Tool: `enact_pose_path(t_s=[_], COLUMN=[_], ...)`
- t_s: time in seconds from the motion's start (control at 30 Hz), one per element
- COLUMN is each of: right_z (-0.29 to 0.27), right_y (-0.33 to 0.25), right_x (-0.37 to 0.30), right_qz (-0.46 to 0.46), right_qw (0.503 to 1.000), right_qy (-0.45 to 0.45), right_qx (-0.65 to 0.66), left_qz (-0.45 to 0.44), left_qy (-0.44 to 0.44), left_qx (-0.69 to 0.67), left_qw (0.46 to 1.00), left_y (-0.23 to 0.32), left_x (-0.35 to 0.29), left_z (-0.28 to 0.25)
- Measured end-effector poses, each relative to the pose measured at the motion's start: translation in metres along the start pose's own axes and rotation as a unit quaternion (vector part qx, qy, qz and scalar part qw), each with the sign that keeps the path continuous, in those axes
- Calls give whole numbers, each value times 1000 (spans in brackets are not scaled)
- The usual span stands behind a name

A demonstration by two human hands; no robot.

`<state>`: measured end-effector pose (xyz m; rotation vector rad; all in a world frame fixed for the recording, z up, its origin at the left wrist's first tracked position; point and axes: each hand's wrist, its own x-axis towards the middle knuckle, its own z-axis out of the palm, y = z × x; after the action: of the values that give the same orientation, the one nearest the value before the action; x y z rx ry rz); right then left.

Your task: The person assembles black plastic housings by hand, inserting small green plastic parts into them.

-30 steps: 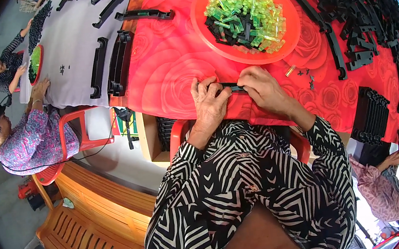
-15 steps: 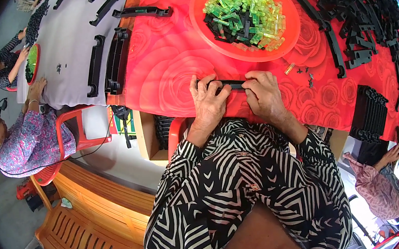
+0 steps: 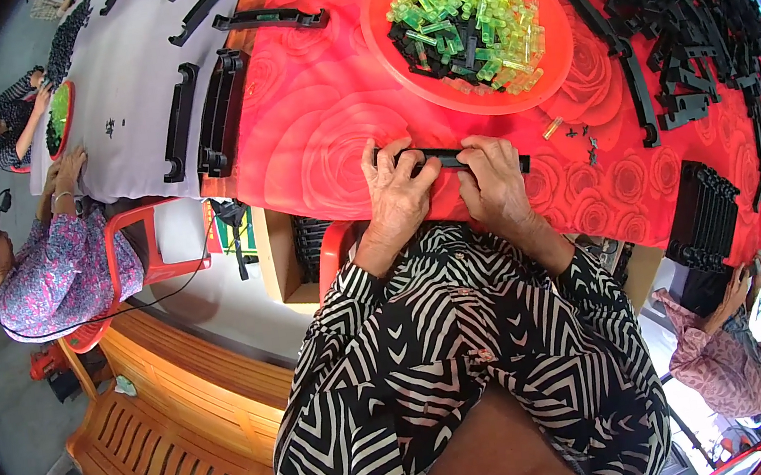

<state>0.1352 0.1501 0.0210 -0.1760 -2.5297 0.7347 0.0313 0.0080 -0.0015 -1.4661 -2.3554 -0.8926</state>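
Note:
A long black plastic bar (image 3: pixel 439 156) lies crosswise near the table's front edge, between my two hands. My left hand (image 3: pixel 401 184) is curled over its left part, fingers bent and gripping. Closed on its right part is my right hand (image 3: pixel 495 179), and the bar's right end sticks out past those fingers. The underside of the bar and the thumb tips are mostly hidden. Just beyond my hands stands a round red tray (image 3: pixel 401 93) with yellow-green clear vials (image 3: pixel 490 10) and small black pieces (image 3: pixel 434 58).
Black bars (image 3: pixel 223 114) lie at the left table edge; a big heap of black parts (image 3: pixel 657 14) covers the right side. A loose vial (image 3: pixel 554 128) and tiny dark bits (image 3: pixel 591 145) rest right of my hands. Co-workers (image 3: pixel 56 263) sit left and right; a wooden bench (image 3: pixel 185 423) stands behind left.
My right hand has shifted slightly left along the bar, so the bar's right end now shows beyond it. My left hand stays nearly where it was.

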Motion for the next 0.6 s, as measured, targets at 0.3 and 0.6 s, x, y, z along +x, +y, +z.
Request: enact_pose_path(t_s=[0.3,0.6], right_z=[2,1], right_y=[6,11], right_x=[0,-1], right_qz=[-21,-95], right_qw=[999,993], right_qy=[-24,-12], right_qx=[-27,-65], left_qz=[-2,7], left_qy=[-1,8], left_qx=[-3,-10], left_qw=[1000,1000], left_y=[0,2], left_x=[1,5], left_z=[-1,-12])
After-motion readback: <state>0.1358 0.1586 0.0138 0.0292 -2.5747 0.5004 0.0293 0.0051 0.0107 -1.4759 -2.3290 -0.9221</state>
